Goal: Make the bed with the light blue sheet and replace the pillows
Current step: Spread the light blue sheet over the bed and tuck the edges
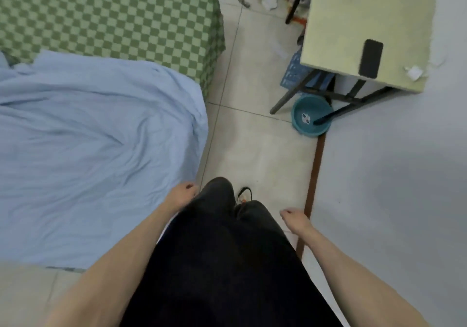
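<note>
While I stand beside the bed point(106, 15), light blue sheet point(96, 149) rumpled across it, left hand point(182, 193) and right hand point(294, 218) loosely curled, holding nothing.

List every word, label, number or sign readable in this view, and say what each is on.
No text can be read in this view.
Teal basin under the table: a small white sticker inside, print too small and blurred to read.
Blue crate beneath the table: pale markings on its side, too blurred to tell whether they are lettering.
Black phone on the table: dark face, no text visible.
</note>
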`<act>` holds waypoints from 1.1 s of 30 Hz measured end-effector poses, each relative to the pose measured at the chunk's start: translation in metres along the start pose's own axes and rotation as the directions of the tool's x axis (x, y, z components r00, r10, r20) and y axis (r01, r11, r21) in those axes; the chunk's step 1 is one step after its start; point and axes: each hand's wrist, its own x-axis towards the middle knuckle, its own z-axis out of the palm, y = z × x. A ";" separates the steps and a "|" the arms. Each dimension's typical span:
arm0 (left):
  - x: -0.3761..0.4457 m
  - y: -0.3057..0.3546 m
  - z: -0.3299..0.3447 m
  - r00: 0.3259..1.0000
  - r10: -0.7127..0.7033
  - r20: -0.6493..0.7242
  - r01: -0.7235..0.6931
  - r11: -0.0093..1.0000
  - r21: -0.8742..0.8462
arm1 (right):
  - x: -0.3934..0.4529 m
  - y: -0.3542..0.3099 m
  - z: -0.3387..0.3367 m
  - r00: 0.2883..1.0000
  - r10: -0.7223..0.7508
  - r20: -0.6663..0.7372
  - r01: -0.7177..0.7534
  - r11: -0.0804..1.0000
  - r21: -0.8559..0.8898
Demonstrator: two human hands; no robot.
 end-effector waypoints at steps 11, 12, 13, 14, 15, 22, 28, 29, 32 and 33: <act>0.041 0.011 -0.122 0.830 -0.558 0.001 0.482 0.715 -0.506 | 0.100 -0.400 -0.259 0.875 -0.484 0.008 0.478 0.862 -0.167; 0.063 0.040 -0.134 0.842 -0.539 0.025 0.473 0.716 -0.513 | 0.116 -0.419 -0.274 0.888 -0.458 0.035 0.454 0.863 -0.224; 0.084 0.073 -0.149 0.862 -0.504 0.050 0.458 0.735 -0.500 | 0.130 -0.433 -0.290 0.907 -0.416 0.067 0.415 0.858 -0.303; 0.105 0.106 -0.167 0.890 -0.452 0.059 0.423 0.772 -0.475 | 0.139 -0.442 -0.305 0.925 -0.368 0.092 0.374 0.851 -0.369; 0.126 0.142 -0.189 0.923 -0.384 0.032 0.358 0.824 -0.439 | 0.147 -0.451 -0.320 0.939 -0.331 0.094 0.338 0.841 -0.422; 0.209 0.409 -0.359 0.985 0.091 -0.150 -0.129 0.956 -0.265 | 0.161 -0.563 -0.439 0.969 -0.191 0.156 0.246 0.723 -0.645; 0.306 0.526 -0.455 0.960 0.113 -0.257 -0.220 0.873 -0.436 | 0.225 -0.729 -0.531 0.960 -0.237 0.148 0.267 0.623 -0.735; 0.322 0.527 -0.459 0.970 0.034 -0.243 -0.160 0.839 -0.520 | 0.239 -0.754 -0.543 0.960 -0.243 0.139 0.264 0.617 -0.741; 0.374 0.518 -0.480 0.935 -0.336 -0.111 0.134 0.628 -0.766 | 0.281 -0.864 -0.574 0.965 -0.240 0.110 0.225 0.528 -0.819; 0.383 0.515 -0.485 0.899 -0.435 -0.041 0.217 0.526 -0.822 | 0.291 -0.906 -0.579 0.961 -0.243 0.130 0.237 0.491 -0.838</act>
